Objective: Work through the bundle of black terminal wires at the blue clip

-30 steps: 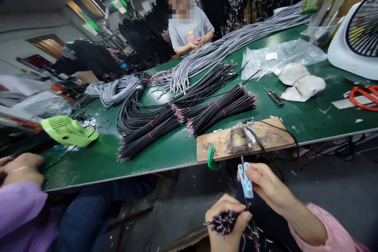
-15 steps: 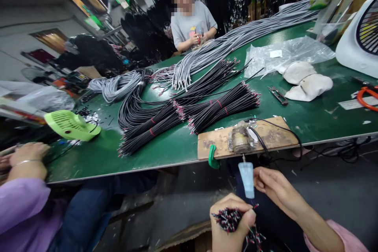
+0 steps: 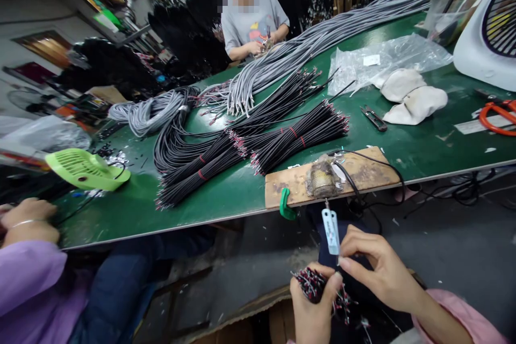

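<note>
- Landmark: scuffed flat wooden board [image 3: 368, 169], at near edge of green worktop [image 3: 435, 157]; grimy squat cylindrical metal device [image 3: 323, 180] sits on it.
- Pale blue plastic clip [image 3: 331, 232]: just below the board's near edge, in line with the device.
- Left hand [image 3: 311, 312]: below the board, closed round a bundle of thin black cables with red and white wire ends [image 3: 310, 284].
- Right hand [image 3: 374, 264]: below the board, thumb and forefinger at the clip's lower end; cannot tell if pinching anything.
- Red-banded black cable bundle [image 3: 310, 134]: beyond the board, leftward.
- Orange-handled scissors [image 3: 482, 116]: right of the board.
</note>
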{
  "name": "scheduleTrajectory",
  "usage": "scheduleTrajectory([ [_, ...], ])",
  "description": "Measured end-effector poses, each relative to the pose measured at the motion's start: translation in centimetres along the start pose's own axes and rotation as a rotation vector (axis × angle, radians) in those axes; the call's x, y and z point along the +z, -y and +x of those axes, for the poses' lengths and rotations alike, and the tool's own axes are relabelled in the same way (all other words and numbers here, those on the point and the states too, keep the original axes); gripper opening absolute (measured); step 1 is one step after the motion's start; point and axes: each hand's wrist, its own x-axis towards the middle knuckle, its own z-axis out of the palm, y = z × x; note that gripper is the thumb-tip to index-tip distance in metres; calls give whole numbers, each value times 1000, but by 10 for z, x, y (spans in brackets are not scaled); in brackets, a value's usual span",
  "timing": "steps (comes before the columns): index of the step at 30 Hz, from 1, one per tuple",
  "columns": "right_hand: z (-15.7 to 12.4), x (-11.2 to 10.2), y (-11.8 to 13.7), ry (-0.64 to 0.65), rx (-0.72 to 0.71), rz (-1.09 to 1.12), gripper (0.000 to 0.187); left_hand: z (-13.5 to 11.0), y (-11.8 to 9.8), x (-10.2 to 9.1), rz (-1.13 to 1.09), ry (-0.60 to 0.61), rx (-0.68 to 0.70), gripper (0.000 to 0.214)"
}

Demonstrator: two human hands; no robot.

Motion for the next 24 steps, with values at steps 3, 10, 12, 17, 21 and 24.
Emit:
scheduleTrajectory([
  [3,-3,-2,-3,6,-3,27,18,-4,1,1,-68,9,-49,30],
  [10,-4,-3,0,14,-46,-49,15,-5,-3,2,-92,-21,-46,34],
  [12,-5,-3,1,24,-89,-81,13,-3,-1,1,-59,-18,9,29],
  [17,-9,2,4,2,-144,-210,12,-1,5,-1,18,-38,87,24],
  [21,-9,9,4,-30,-69,-179,16,-1,6,0,-33,-13,101,21],
  [24,-7,11,1,-39,-7,-130,18,0,6,0,-56,0,93,22],
])
